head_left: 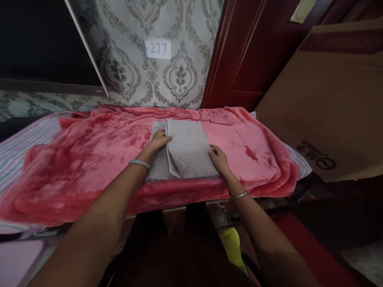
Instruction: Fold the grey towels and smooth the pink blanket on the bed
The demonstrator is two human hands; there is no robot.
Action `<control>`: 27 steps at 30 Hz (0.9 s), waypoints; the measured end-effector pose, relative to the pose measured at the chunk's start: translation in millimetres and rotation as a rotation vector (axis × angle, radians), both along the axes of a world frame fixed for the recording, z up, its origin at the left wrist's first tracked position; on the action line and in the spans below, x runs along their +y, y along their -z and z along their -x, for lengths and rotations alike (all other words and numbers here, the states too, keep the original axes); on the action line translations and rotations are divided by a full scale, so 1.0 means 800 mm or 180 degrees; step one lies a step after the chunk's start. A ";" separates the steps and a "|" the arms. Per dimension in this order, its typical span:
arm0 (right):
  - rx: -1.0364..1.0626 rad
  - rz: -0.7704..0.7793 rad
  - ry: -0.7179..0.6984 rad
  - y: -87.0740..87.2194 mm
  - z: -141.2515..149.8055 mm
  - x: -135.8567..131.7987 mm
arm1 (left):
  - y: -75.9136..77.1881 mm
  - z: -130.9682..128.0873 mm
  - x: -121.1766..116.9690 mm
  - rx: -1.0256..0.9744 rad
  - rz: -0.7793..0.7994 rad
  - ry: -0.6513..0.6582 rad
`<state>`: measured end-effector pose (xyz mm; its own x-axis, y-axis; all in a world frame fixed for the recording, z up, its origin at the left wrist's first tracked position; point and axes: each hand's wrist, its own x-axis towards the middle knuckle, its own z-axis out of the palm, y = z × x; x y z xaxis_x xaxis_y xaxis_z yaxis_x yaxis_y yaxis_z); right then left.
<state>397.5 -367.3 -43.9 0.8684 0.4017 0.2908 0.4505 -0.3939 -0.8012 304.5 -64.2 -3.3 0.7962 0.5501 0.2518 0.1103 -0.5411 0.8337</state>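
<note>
A grey towel-like cloth [190,143] lies partly folded over itself on a pink plush blanket [104,159]. My left hand [160,139] is closed on the upper layer's left edge, thumb on top and fingers behind it. Below that hand, a corner of the upper layer is turned back, and part of the bottom layer shows to the left. My right hand [218,158] rests at the cloth's right edge with fingers bent; whether it pinches the fabric I cannot tell.
A striped sheet [18,155] shows beneath the blanket. At the right leans a large cardboard box [335,103] beside a dark red door [239,52]. A dark screen [44,44] stands at the upper left. Patterned wallpaper [179,79] bears a "277" label [158,48].
</note>
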 end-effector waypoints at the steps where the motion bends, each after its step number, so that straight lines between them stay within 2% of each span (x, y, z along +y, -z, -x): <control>1: -0.0021 -0.0036 0.0028 0.000 0.002 0.001 | 0.000 0.000 0.001 0.0018 -0.0008 0.0001; 7: -0.0257 0.0193 0.0040 0.000 0.013 0.003 | 0.007 0.005 0.001 0.0121 -0.0273 -0.0086; 10: -0.0251 0.0460 -0.0046 -0.010 0.013 0.001 | 0.009 0.005 0.001 0.0128 -0.0318 -0.0046; 15: -0.0757 0.1121 -0.0306 -0.033 0.036 0.006 | 0.008 0.016 0.001 0.0083 -0.0355 0.0005; 21: -0.1080 0.1935 -0.0997 -0.052 0.083 0.031 | 0.014 0.063 -0.030 0.0389 -0.0633 0.0110; 24: -0.1040 0.2129 -0.1083 -0.054 0.095 0.042 | 0.020 0.091 -0.049 0.0452 -0.0799 0.0288; 27: -0.0957 0.2200 -0.1099 -0.055 0.101 0.050 | 0.024 0.108 -0.059 0.0423 -0.0957 0.0281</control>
<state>316.7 -327.3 -0.2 0.5880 0.8048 0.0807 0.7928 -0.5536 -0.2551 218.2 -111.4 -22.2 0.8742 0.3945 0.2830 0.1491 -0.7729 0.6168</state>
